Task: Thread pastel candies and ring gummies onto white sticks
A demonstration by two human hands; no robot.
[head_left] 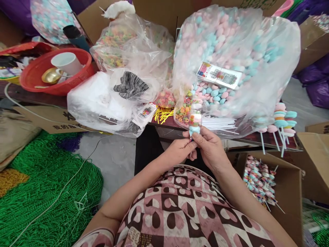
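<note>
A wrapped marshmallow candy stick (195, 118) stands upright in front of my lap, its stacked pink, white and blue pieces inside a clear sleeve. My left hand (181, 150) is closed around the lower end, below the blue piece. From the other side my right hand (210, 145) pinches the sleeve at the same spot, thumb near the blue piece. The fingers cover most of the stick's lower part. Just beyond lie yellow twist ties (163, 115), a bag of ring-shaped gummies (182, 115) and white paper sticks (218, 124).
A large bag of pink and blue marshmallows (218, 34) bears a stack of printed cards (219, 74). Unwrapped candy sticks (281, 120) overhang the table's right edge. Below, a cardboard box (288, 192) holds wrapped ones. At left are a red basin (84, 73) and green bead strings (64, 192).
</note>
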